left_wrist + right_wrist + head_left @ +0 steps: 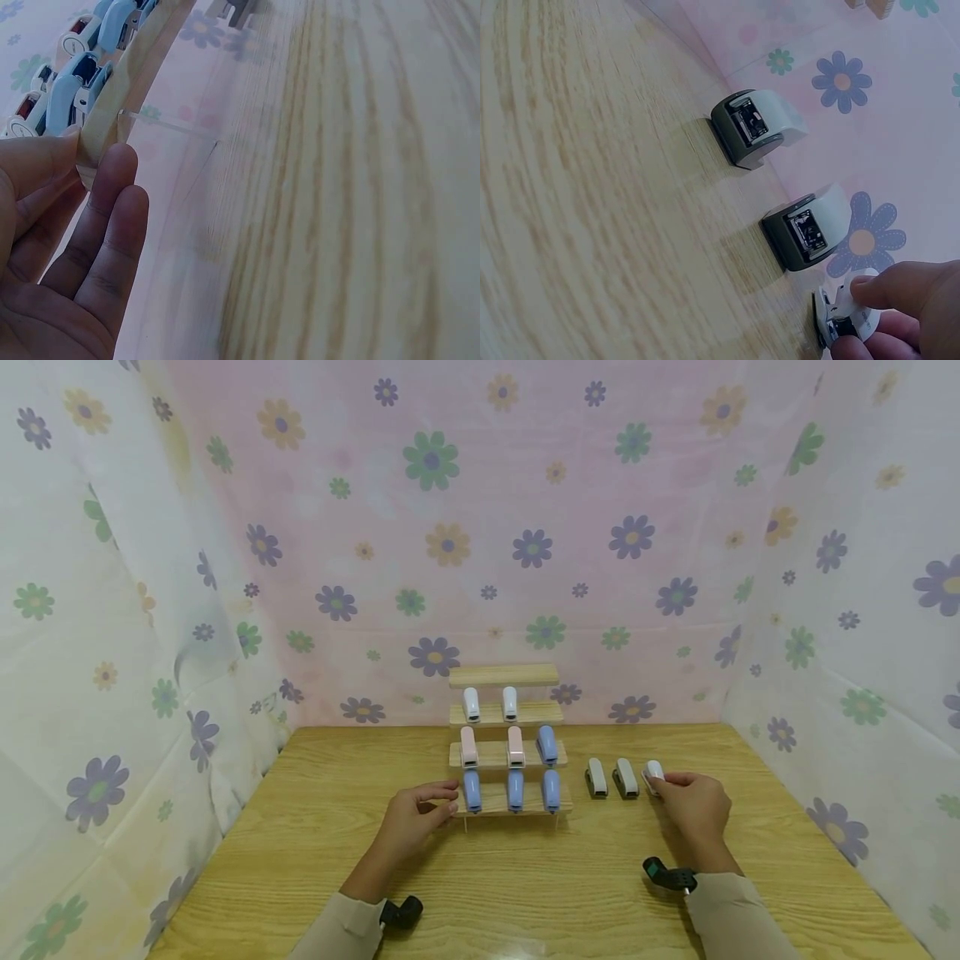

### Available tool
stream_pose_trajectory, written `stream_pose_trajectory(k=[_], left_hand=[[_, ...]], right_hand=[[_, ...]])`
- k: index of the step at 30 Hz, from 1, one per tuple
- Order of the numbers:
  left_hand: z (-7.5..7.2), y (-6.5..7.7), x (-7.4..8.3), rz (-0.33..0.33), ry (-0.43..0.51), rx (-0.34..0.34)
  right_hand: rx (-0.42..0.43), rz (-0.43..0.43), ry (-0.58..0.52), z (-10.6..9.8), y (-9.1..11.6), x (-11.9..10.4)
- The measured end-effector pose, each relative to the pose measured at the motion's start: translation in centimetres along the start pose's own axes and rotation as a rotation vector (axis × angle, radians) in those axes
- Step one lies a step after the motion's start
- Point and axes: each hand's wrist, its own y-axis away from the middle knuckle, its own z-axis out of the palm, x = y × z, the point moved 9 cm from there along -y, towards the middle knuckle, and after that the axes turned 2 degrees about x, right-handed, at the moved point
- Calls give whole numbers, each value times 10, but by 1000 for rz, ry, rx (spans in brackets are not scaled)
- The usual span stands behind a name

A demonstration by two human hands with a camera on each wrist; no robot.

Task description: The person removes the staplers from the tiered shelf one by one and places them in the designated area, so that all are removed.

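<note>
My right hand (pixel 696 810) pinches a small white stapler (pixel 654 769) at the right end of a short row on the table. In the right wrist view the thumb lies on the white top of that stapler (pixel 870 319) and fingers curl under its far side. Beside it stand two grey-white staplers, one nearer (pixel 625 777) and one further left (pixel 596 777). My left hand (pixel 412 814) holds the left end of the lowest board of a stepped wooden stand (pixel 495 800). Thumb above and fingers below meet that board's end (pixel 101 131) in the left wrist view.
On the stand's lowest board sit blue staplers (pixel 515 791). The board above bears two pink staplers (pixel 468 747) and a blue one (pixel 547 745); two white staplers (pixel 471 704) sit higher. A flowered cloth (pixel 480 568) hangs behind the wooden table (pixel 360 877).
</note>
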Motion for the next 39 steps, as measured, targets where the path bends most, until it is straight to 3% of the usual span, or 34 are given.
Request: stream_pose_trajectory(k=[18, 39], left_hand=[[0, 1, 3, -4, 5, -6], [0, 2, 2, -18, 22, -5]], right_hand=[[13, -24, -7, -1, 1, -3], [4, 24, -27, -5, 1, -6]])
